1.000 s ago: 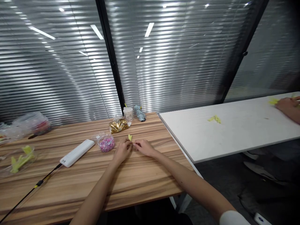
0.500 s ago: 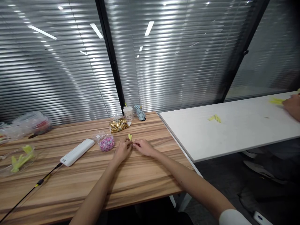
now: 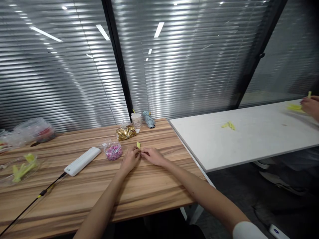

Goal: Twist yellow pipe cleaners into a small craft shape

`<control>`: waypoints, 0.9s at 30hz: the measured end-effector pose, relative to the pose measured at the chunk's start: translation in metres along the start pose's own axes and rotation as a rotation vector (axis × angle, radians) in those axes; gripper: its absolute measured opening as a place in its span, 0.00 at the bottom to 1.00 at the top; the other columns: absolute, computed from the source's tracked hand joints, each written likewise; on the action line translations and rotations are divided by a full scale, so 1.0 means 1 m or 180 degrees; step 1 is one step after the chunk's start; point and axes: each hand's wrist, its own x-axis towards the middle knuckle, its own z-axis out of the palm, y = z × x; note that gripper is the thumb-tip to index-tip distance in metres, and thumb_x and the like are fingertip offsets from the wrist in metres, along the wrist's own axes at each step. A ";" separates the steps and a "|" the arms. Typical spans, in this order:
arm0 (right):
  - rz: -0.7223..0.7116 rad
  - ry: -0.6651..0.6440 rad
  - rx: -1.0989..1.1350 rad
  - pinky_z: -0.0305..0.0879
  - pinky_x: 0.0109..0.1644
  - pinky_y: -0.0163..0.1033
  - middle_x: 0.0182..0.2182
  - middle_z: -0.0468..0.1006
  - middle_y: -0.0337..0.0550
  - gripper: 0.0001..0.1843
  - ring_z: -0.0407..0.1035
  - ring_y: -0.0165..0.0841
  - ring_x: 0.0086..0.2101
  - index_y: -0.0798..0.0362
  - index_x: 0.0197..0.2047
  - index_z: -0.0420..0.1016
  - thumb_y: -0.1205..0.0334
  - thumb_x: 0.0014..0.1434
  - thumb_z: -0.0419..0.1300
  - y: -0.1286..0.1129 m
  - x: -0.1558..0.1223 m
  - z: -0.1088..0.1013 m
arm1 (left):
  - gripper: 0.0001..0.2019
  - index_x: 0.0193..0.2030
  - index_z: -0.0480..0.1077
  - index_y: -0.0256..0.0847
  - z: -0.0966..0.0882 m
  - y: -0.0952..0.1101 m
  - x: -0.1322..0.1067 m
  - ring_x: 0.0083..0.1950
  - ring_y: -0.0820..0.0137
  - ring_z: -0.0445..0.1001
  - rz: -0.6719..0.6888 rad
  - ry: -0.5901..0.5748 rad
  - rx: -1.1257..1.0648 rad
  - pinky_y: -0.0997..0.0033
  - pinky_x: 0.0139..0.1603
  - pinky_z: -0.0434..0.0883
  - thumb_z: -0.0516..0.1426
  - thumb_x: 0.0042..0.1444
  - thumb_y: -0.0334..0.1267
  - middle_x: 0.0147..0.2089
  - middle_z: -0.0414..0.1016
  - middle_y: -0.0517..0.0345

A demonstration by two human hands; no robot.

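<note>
Currently, 1 left hand (image 3: 131,157): fingers drawn narrow, pinching 1 small yellow piece (image 3: 138,145), whose top stands clear just beyond the fingertips. Item, 1 right hand (image 3: 152,156): fingers gathered, tips just beside the left's; whether they grip anything cannot be told.

Left of the left hand: 1 clear tub (image 3: 105,149) of pink-purple loops (image 3: 114,152); farther left, 1 white oblong device (image 3: 82,161) with a black cable (image 3: 43,193). Beyond both hands: 1 gold packet (image 3: 126,132), 1 white cup (image 3: 136,120). Well right of the right hand, on a white table (image 3: 249,142): loose yellow pieces (image 3: 228,125).

Changes, past 1 second: both hands and their piece practically unmoved, so the handling seems to be at the same fine stage. At far right, a co-worker's hand (image 3: 311,107) now shows 1 yellow strip (image 3: 309,94) raised above it.

Obscured: lower part of the pinched piece, covered by fingers; any contact between the 2 hands' fingertips, too small to settle; co-worker's hand, blurred and cut by the frame edge.
</note>
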 end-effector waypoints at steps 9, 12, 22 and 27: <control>0.0000 0.0059 0.0200 0.58 0.38 0.32 0.34 0.76 0.42 0.13 0.68 0.31 0.34 0.54 0.38 0.74 0.63 0.60 0.48 0.000 0.001 0.000 | 0.10 0.37 0.73 0.38 0.002 -0.003 0.000 0.45 0.64 0.67 0.0112 0.0048 0.0010 0.66 0.45 0.65 0.51 0.52 0.34 0.41 0.68 0.49; -0.0057 0.0144 0.0256 0.58 0.39 0.33 0.34 0.76 0.42 0.12 0.67 0.31 0.35 0.53 0.37 0.74 0.64 0.60 0.49 0.000 0.001 -0.001 | 0.10 0.37 0.73 0.39 0.004 -0.005 0.000 0.45 0.65 0.67 0.0114 0.0061 -0.0028 0.66 0.46 0.65 0.51 0.52 0.33 0.42 0.68 0.50; 0.0138 0.0539 0.0643 0.60 0.46 0.37 0.39 0.75 0.43 0.10 0.67 0.32 0.40 0.53 0.39 0.73 0.66 0.57 0.52 0.000 0.002 -0.002 | 0.07 0.31 0.72 0.37 0.005 -0.008 0.003 0.40 0.66 0.69 -0.0014 0.0187 -0.0340 0.68 0.43 0.65 0.52 0.51 0.31 0.37 0.71 0.50; 0.0531 0.0685 0.0982 0.62 0.42 0.36 0.35 0.75 0.42 0.10 0.68 0.31 0.36 0.54 0.39 0.73 0.67 0.55 0.53 -0.004 0.003 -0.005 | 0.05 0.25 0.69 0.36 0.001 -0.004 0.003 0.35 0.67 0.69 -0.0284 0.0217 -0.0233 0.69 0.37 0.65 0.54 0.49 0.33 0.30 0.70 0.52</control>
